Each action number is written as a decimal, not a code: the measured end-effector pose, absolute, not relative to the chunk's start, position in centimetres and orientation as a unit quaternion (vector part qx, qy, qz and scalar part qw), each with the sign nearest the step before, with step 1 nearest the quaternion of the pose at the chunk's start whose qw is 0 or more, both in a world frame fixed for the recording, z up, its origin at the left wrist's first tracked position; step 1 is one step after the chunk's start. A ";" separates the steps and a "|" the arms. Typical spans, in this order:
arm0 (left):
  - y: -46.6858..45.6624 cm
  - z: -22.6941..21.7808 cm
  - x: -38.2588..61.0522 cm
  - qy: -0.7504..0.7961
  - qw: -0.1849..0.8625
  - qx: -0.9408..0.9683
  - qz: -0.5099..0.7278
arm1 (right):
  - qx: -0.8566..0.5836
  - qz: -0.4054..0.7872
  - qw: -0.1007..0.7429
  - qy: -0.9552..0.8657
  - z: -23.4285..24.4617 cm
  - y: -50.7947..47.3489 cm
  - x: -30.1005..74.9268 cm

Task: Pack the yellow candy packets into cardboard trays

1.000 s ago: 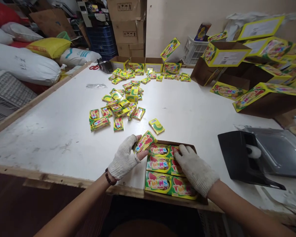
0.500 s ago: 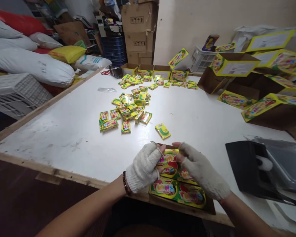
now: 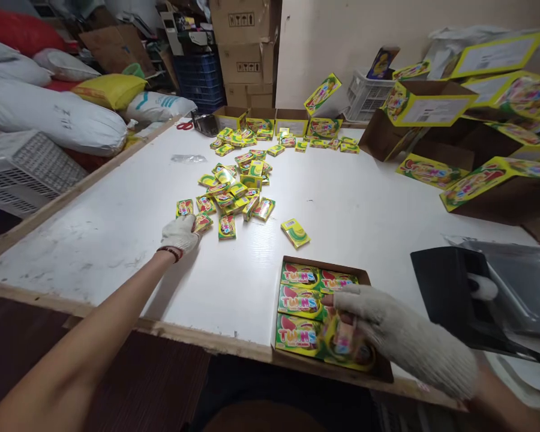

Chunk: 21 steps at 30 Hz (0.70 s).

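left hand (image 3: pixel 180 233) over loose packet (image 3: pixel 202 222), grip unclear | right hand (image 3: pixel 387 327) flat on boxed packets (image 3: pixel 299 275), long axes left-right

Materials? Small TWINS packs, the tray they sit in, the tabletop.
TWINS packs: probably glossy printed card; crisp folded edges, light sheen.
Tray: plain brown cardboard, matte, unprinted rim.
Tabletop: white laminate or painted board, hard to tell which; faint sheen, scuffs, bare wood edging.

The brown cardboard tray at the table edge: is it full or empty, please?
Largely full: the brown cardboard tray shows yellow-green packets throughout; the gloved right hand hides part.
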State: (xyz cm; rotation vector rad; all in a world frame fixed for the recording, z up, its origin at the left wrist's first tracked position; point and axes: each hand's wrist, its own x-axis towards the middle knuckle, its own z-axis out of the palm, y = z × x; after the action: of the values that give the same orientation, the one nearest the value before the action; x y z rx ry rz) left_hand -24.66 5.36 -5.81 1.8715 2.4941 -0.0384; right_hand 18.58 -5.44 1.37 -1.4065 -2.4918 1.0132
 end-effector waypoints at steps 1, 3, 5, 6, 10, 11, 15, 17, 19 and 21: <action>4.7 -6.0 -24.1 0.797 0.009 0.604 0.009 | -0.437 0.311 0.035 -0.843 1.7 -5.2 18.0; 3.0 -6.5 -22.2 0.783 0.025 0.615 0.083 | -0.397 0.304 -0.018 -0.866 2.4 -4.8 16.2; 1.2 -6.9 -20.0 0.761 0.094 0.617 0.177 | -0.369 0.336 -0.039 -0.866 2.6 -4.4 14.2; 0.2 -7.0 -18.9 0.750 0.144 0.607 0.220 | -0.363 0.350 -0.028 -0.863 2.5 -4.4 13.5; -3.6 -7.2 -15.4 0.698 0.335 0.536 0.337 | -0.444 0.308 0.002 -0.841 0.6 -5.7 12.9; -4.3 -7.1 -14.8 0.684 0.363 0.524 0.355 | -0.466 0.288 -0.026 -0.836 0.0 -6.2 13.2; -5.9 -5.9 -12.4 0.628 0.447 0.498 0.396 | -0.490 0.252 -0.117 -0.826 -1.6 -8.3 14.1; -6.1 -5.0 -11.0 0.584 0.489 0.493 0.420 | -0.484 0.267 -0.119 -0.825 -1.5 -8.5 14.2; -6.2 -4.2 -9.3 0.531 0.524 0.491 0.449 | -0.500 0.294 -0.081 -0.810 -0.9 -8.2 14.2; -6.6 -3.5 -7.4 0.480 0.553 0.486 0.478 | -0.545 0.323 0.024 -0.773 0.0 -7.4 14.1</action>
State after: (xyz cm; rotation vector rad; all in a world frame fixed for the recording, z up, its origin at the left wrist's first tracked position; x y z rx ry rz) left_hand -7.36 -6.58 -3.47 1.1480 1.1345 1.1299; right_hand 14.15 -7.43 0.00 -1.6859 -2.3923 1.0004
